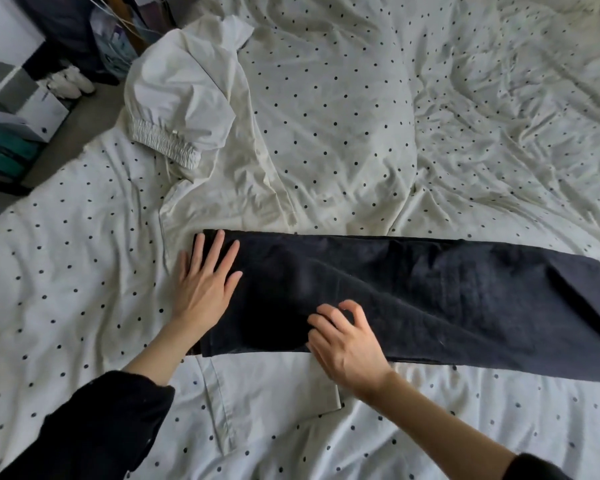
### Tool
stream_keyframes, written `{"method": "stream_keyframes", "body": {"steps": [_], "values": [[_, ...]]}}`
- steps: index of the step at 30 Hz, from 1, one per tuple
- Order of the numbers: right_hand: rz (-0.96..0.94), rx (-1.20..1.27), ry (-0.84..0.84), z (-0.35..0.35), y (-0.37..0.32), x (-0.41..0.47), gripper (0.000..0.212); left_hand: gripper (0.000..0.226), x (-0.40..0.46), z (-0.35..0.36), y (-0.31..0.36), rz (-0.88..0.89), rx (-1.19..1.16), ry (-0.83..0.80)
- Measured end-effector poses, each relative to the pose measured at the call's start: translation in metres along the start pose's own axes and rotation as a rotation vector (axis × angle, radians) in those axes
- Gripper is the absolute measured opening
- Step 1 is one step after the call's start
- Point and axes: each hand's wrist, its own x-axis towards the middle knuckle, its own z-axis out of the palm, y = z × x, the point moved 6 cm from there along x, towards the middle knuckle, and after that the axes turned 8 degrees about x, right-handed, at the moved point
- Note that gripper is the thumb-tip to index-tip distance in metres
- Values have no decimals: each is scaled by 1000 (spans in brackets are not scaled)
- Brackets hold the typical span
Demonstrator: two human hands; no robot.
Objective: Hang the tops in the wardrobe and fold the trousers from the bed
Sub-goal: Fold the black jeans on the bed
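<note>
- Spotted white bedding, creased all over, covers the bed and fills most of the view.
- Left hand lies flat, fingers straight and slightly spread, pressing on the left end of the dark trousers; it grips nothing.
- Right hand sits at the near edge of the trousers with its fingers curled and bunched on the dark cloth; whether they actually pinch a fold cannot be told.
- Both forearms are bare, with black sleeves pushed up toward the elbows.
- Trousers lie flat across the bed from the left hand out past the right edge of the view, the two legs laid one over the other, a diagonal crease running along the middle.
- White shirt lies crumpled beyond the trousers, up and to the left, with a gathered elastic cuff toward the bed's left edge; its lower part reaches down close to the far edge of the trousers.
- Another flat white piece with a stitched band lies just under the trousers' near edge, between the two arms; what it is cannot be told.
- Off the bed's left side, on the floor, are pale shoes, grey and white boxes and dark hanging clothes.
</note>
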Motion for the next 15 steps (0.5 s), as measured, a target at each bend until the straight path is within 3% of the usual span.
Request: {"method": "stream_keyframes", "body": {"steps": [2,7,9,10,13,15], "values": [[36,41,-87,9,-6,-3,8,65,7,3,-3,-6,1,-32],[262,68,-339,37,5,-3,19,58,2,-8,-4,-19,-155,39],[260,65,-350,44,2,-6,12,60,-13,-15,-16,-194,-305,134],[263,69,-348,46,0,-6,19,61,-21,-15,-24,-317,-388,155],[331,115,-354,48,-3,9,50,63,-39,-3,-32,-538,-666,52],[367,137,-398,54,-4,23,53,66,-43,2,-34,-618,-795,-15]]}}
